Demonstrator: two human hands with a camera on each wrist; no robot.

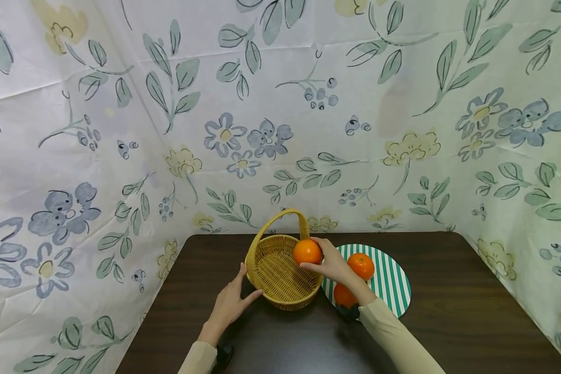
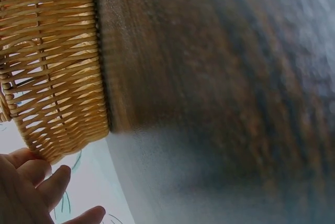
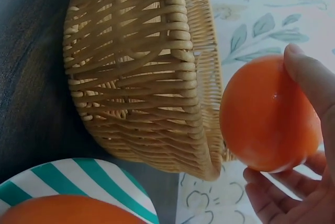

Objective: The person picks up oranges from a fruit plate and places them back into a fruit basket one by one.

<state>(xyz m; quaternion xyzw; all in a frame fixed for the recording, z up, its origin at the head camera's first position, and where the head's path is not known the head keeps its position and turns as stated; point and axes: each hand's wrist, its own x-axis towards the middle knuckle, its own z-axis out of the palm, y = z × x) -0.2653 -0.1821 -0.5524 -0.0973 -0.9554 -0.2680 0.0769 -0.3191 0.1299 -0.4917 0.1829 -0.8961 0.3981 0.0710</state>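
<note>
Above the right side of the basket [image 1: 282, 275], 1 glossy orange [image 1: 307, 252] is pinched by the right hand [image 1: 331, 261] and could be dropped if its skin slips. Merely touched by the spread left hand [image 1: 229, 302], the basket could be tipped if knocked.

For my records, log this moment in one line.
right hand: holds orange near basket | left hand: touches basket | striped plate: two oranges

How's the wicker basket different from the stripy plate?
The wicker basket is woven and golden-tan; the striped plate is green and white. The wicker basket is deep with an arched handle; the striped plate is shallow, with no handle in sight. Both sit on the dark table.
</note>
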